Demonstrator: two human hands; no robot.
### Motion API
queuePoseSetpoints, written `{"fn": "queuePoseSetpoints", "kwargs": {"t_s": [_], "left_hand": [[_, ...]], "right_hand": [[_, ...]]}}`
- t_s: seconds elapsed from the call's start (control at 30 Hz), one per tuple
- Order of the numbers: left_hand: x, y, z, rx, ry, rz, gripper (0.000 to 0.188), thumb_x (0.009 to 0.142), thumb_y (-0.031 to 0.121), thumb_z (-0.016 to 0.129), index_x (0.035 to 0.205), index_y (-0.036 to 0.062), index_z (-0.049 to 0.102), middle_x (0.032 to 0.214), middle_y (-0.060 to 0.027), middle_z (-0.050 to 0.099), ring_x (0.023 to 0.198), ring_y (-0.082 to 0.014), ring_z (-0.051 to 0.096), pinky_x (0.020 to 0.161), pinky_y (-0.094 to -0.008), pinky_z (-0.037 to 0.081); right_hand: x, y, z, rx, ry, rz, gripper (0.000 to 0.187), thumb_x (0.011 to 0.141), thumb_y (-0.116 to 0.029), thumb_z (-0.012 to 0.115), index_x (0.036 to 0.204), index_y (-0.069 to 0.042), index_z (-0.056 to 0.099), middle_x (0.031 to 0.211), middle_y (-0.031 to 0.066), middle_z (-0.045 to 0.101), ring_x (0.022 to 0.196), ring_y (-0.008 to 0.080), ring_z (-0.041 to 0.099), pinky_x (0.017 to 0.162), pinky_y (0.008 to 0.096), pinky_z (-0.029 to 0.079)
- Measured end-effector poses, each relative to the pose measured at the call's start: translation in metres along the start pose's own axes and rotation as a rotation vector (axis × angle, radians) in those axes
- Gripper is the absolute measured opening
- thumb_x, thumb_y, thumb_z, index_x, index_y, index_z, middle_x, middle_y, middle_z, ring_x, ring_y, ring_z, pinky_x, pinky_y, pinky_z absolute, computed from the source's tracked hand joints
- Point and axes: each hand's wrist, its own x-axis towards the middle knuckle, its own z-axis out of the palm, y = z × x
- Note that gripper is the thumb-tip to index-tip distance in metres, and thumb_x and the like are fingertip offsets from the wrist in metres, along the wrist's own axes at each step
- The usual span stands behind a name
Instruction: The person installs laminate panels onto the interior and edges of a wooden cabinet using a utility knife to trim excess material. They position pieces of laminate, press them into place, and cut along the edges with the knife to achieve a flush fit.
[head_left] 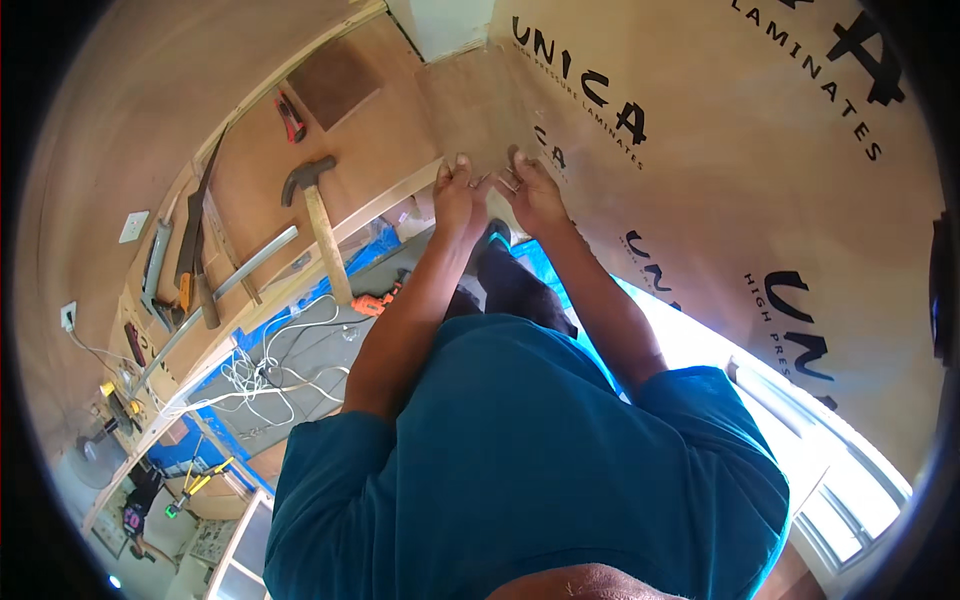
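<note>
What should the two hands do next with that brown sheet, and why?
Probably press the fingertips down and smooth outward. Both the left hand and the right hand sit close together on the edge of the small brown laminate piece, beside the big printed sheet. The hammer lies untouched on the board, so hand pressure seems the likely step.

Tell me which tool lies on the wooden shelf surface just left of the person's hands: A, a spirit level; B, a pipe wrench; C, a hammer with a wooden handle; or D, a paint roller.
C: a hammer with a dark metal head and a pale wooden handle lies on the shelf, left of the left hand and right hand pressed on the laminate sheet.
</note>
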Motion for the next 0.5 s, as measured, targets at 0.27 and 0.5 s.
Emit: {"fn": "queuePoseSetpoints", "kwargs": {"t_s": [0.27,0.5], "left_hand": [[0.04,0.029,0.008,1.126,0.02,-0.023,0.025,0.095,0.019,0.066,0.116,0.006,0.062,0.122,-0.0125,0.064,0.11,-0.0306,0.064,0.089,-0.0419,0.053],[0.09,0.059,0.001,1.811,-0.235,0.801,0.06,0.088,0.023,0.071,0.14,0.0013,0.051,0.15,-0.0227,0.045,0.135,-0.0411,0.047,0.107,-0.0503,0.042]], "right_hand": [[0.079,-0.018,-0.006,0.082,0.046,-0.095,0.028,0.099,-0.022,0.066,0.122,-0.009,0.059,0.11,0.0065,0.068,0.093,0.0208,0.069,0.08,0.0467,0.062],[0.109,-0.016,0.003,0.035,0.028,-0.054,0.028,0.102,-0.02,0.062,0.128,-0.014,0.054,0.119,0.0049,0.066,0.102,0.0217,0.068,0.078,0.045,0.06]]}}
